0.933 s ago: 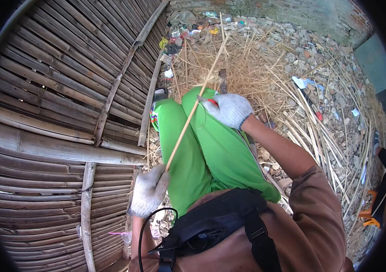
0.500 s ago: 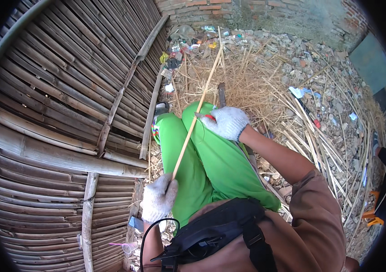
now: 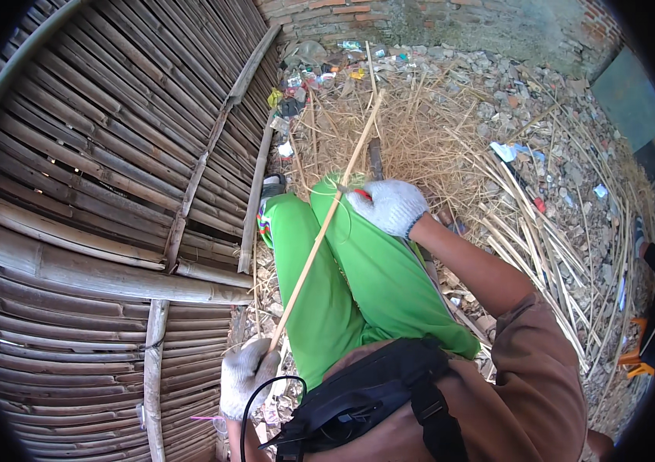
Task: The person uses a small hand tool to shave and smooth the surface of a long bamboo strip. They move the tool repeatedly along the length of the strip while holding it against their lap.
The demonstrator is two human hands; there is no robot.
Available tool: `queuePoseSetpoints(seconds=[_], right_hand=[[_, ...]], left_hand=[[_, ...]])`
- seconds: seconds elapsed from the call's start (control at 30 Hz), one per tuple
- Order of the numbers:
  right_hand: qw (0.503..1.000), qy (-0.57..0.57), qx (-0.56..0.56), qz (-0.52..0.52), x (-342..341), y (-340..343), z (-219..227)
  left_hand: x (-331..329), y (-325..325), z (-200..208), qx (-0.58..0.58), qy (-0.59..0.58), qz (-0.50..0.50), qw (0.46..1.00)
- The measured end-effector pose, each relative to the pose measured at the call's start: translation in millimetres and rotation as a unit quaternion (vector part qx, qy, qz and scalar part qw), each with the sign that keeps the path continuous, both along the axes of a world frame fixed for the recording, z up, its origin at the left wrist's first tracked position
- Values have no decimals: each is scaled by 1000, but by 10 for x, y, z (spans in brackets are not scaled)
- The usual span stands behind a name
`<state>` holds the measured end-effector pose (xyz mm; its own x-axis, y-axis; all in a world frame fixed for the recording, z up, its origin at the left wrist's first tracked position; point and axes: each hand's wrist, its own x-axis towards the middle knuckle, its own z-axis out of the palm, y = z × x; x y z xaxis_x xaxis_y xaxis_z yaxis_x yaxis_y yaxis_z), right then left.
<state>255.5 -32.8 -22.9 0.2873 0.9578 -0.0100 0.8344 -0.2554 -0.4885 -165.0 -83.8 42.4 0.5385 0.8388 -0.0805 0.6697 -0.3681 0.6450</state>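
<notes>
Left glove: my left hand point(image 3: 247, 379), in whitish knit fabric, is closed round the strip's near end.
Bamboo strip point(image 3: 308, 266): long, slim, pale tan, gently bowed; it slants from my left hand across my lap, its far tip over the ground's straw-coloured litter.
Right glove: my right hand point(image 3: 390, 208), in matching knit, is curled tight on a red-handled knife point(image 3: 364, 194), most of it hidden by my fingers.
Blade point(image 3: 343, 189): short, grey, at the strip above my knee.
Trousers point(image 3: 374, 285): smooth, bright green cloth.
Ground: dry, tangled shavings point(image 3: 420, 135) beyond my knees; straight split bamboo lengths point(image 3: 531, 239) toward its right edge; jagged rubble point(image 3: 497, 92) toward its far edge.
Bamboo wall point(image 3: 112, 115): weathered, ridged poles along the ground's left edge.
</notes>
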Motion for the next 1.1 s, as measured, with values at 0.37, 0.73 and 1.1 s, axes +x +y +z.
queuePoseSetpoints(seconds=[0.37, 0.73, 1.1], right_hand=[[988, 114, 99, 38, 366, 407, 1120], [947, 264, 174, -58, 960, 999, 1543], [911, 387, 141, -11, 1105, 580, 999]], left_hand=[[1068, 305, -216, -6, -186, 89, 978], [1742, 519, -370, 252, -187, 13, 950], [2167, 704, -385, -87, -228, -56, 968]])
